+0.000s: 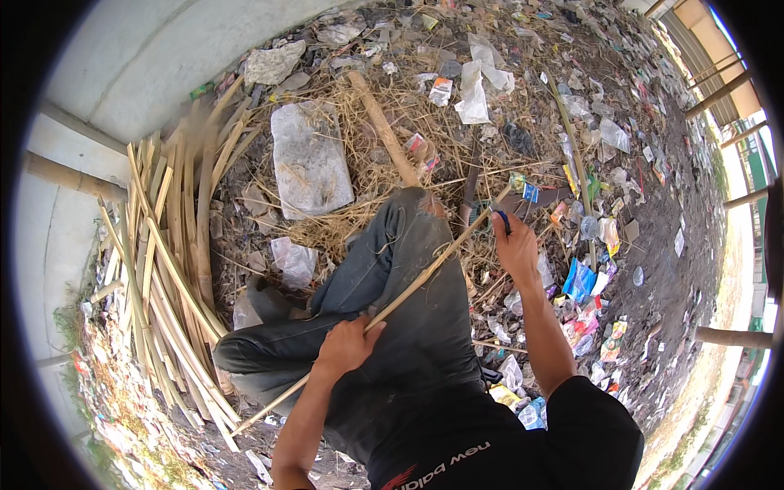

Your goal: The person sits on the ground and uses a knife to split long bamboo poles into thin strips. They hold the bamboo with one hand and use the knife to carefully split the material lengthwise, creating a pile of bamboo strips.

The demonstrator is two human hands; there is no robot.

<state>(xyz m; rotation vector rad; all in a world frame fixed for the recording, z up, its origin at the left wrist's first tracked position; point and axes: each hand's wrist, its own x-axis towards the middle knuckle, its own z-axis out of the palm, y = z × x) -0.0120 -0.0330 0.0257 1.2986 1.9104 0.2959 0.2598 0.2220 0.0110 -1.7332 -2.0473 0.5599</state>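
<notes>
A long, thin bamboo strip (425, 279) slants across my lap, from the ground at the lower left up past my right knee. My left hand (345, 347) is wrapped round it over my thigh. Near its far end my right hand (516, 245) has its fingers closed at the strip, with a dark blue band (504, 220) showing at the fingertips. A dark, flat, blade-like piece (543, 200) lies just beyond that hand; whether the hand touches it I cannot tell.
At left a heap of bamboo strips (175, 269) leans by a pale wall (139, 49). Ahead are a pale slab (310, 159), straw and a thick stick (382, 129). Plastic litter (580, 282) covers the ground at right. A bamboo pole (733, 337) juts in at the far right.
</notes>
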